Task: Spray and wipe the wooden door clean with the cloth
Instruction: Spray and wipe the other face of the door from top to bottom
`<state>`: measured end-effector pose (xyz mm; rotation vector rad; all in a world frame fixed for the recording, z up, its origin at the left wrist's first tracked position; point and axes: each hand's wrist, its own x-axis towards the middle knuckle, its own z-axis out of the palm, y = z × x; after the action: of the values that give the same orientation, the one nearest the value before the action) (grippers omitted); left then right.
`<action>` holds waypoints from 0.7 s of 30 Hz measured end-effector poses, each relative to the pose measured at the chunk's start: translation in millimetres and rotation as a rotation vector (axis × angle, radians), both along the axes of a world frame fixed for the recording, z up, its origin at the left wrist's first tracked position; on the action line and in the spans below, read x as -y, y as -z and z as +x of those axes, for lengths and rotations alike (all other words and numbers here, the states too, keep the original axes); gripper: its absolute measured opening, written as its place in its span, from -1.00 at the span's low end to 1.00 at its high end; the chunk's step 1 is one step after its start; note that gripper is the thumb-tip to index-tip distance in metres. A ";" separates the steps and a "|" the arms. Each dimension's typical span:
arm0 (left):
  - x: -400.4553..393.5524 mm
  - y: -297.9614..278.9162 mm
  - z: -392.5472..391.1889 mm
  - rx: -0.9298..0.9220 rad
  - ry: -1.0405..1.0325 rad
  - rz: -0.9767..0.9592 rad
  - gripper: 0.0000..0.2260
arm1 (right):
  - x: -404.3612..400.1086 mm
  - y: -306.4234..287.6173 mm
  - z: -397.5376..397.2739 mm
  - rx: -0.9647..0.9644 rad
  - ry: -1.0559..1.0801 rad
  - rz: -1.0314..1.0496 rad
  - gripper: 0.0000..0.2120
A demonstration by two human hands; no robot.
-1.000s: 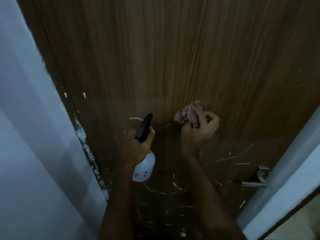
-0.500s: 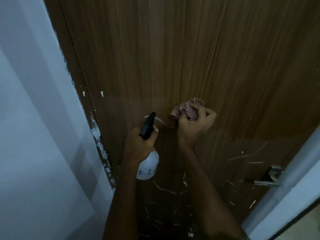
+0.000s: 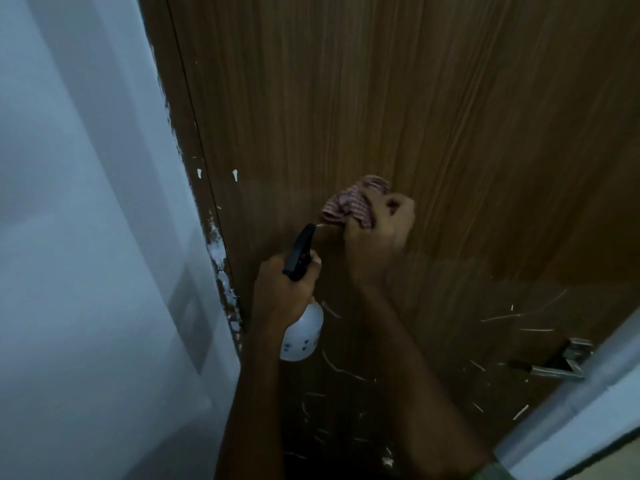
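Wooden door (image 3: 381, 98) fills our view, our right hand (image 3: 379, 226) bunching the checked cloth (image 3: 349, 206) against it at mid-height, our left hand (image 3: 280, 292) gripping the spray bottle (image 3: 303, 332) just below, scratches lower down, metal handle (image 3: 557, 365) at right

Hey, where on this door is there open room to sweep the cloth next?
Free: the broad bare wood above the cloth and right hand, and rightward toward the door edge. Crowded: below, around the left hand, spray bottle, and door handle.
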<state>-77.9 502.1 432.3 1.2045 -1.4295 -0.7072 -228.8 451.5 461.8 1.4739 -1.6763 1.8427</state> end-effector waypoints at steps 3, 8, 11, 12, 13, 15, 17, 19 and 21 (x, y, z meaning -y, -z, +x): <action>5.5 4.6 -1.9 -0.015 -0.035 0.047 -0.77 | 4.3 10.5 13.5 -0.344 -0.050 0.027 -0.67; 14.0 -1.4 2.0 -0.057 -0.021 0.033 -0.79 | -7.0 41.5 -0.1 -0.165 -0.083 0.083 -0.66; 18.5 -8.2 11.1 -0.075 -0.047 0.005 -0.81 | 5.7 -1.3 11.4 0.066 -0.013 -0.032 -0.63; 20.3 -9.1 13.8 -0.062 -0.069 -0.002 -0.80 | 12.4 -17.6 18.3 0.048 -0.020 -0.060 -0.61; 23.3 -9.6 16.4 -0.060 -0.090 0.000 -0.78 | 17.2 -30.7 26.2 -0.009 -0.046 -0.065 -0.60; 27.4 -10.1 21.7 -0.046 -0.123 -0.003 -0.75 | 24.3 -29.0 41.7 -0.243 -0.086 -0.023 -0.60; 29.8 -11.4 25.0 -0.032 -0.143 -0.021 -0.75 | 24.8 2.6 52.1 -0.499 -0.168 0.039 -0.62; 28.6 -15.5 27.4 -0.074 -0.131 -0.045 -0.84 | 20.9 45.0 49.8 -0.560 -0.228 0.109 -0.60; 23.1 -19.1 33.5 -0.113 -0.108 -0.073 -0.94 | 13.1 67.2 43.1 -0.461 -0.220 0.140 -0.59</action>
<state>-44.4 479.0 451.4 1.1581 -1.2762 -0.6335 -185.6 438.4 394.6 2.0229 -1.4840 1.3478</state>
